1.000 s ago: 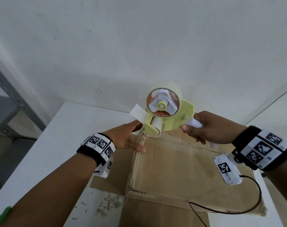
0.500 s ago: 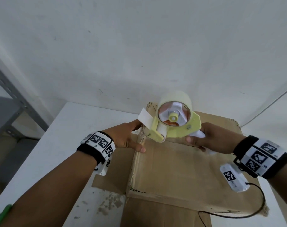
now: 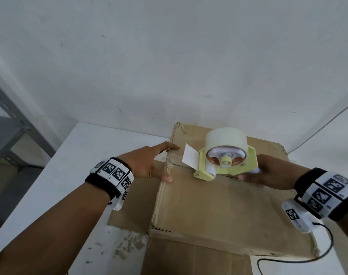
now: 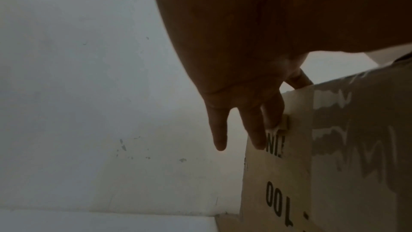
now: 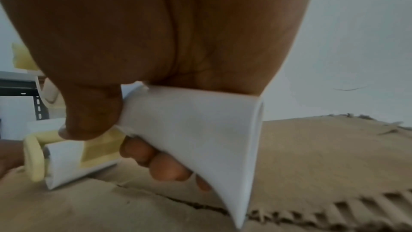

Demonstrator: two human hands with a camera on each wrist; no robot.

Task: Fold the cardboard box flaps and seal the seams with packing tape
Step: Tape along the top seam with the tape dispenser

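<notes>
Cardboard box (image 3: 218, 205) is seen lying on the white table (image 3: 73, 169) against the wall, its top flaps folded shut with the seam between them running across under the tape dispenser (image 3: 224, 161). The dispenser's white handle (image 5: 191, 126) is grasped by the right hand (image 3: 268, 173), fingers curled round it, and its roller is set down at the seam near the left edge. The left hand (image 3: 147, 165) is laid with straight fingers (image 4: 256, 130) over the box's left top edge and side, steadying it. The board looks worn, light and easily dented, with frayed edges, so it is probably best braced at corners and edges rather than mid-panel. Old glossy tape (image 4: 356, 130) on the side is likely slippery.
</notes>
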